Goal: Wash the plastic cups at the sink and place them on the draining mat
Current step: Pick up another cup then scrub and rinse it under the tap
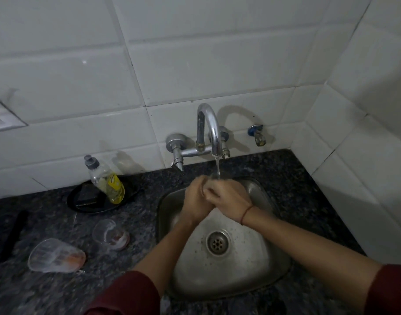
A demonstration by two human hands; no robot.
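Note:
Both my hands are clasped together under the running stream from the chrome tap (208,130), above the steel sink (245,258). My left hand (195,198) is curled like a fist. My right hand (231,196) wraps its fingers over it. I see no cup between them. Two clear plastic cups lie on their sides on the dark granite counter left of the sink: a small cup (109,234) and a larger cup (56,255), both with reddish residue inside.
A dish soap bottle (106,178) with yellow liquid leans on a black round plate (85,201) by the tiled wall. A black strip (13,235) lies at the far left. A small valve (257,136) sticks out of the wall right of the tap.

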